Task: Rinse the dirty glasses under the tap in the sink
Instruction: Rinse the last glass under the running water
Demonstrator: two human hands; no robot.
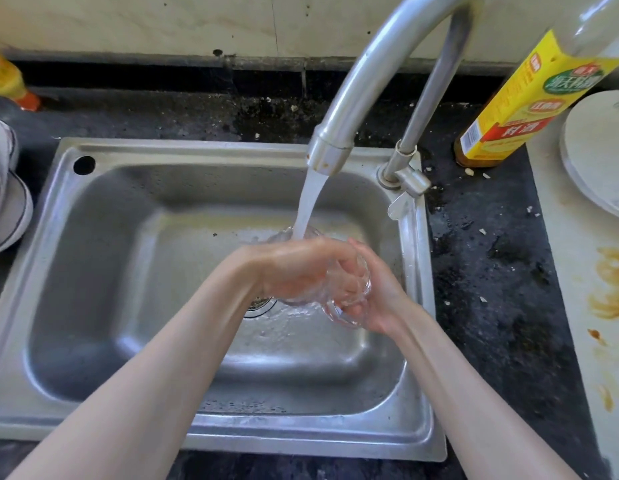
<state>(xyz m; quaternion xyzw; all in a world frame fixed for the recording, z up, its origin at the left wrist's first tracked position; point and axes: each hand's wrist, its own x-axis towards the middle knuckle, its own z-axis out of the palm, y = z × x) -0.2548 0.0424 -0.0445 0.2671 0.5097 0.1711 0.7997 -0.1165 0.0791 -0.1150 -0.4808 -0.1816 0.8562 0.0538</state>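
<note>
A clear glass (339, 315) is tilted on its side over the steel sink (128, 237), just below the tap's spout (330, 147). Water (309, 206) runs down and lands on the back of my left hand (294, 268) and splashes there. That hand reaches in from the left, and its fingers show curled through the glass wall, seemingly inside it. My right hand (382, 301) cups the glass from below and from the right, with its fingers wrapped round it. Both hands are wet. The drain (257, 303) lies partly hidden under my left wrist.
A bottle with a yellow label (515, 109) stands on the dark counter right of the tap, beside a white plate (599, 157). The tap lever (401, 202) points down. Stacked bowls (6, 202) sit at the left edge, a yellow bottle (6, 81) behind them. Brown stains mark the pale counter (609, 285).
</note>
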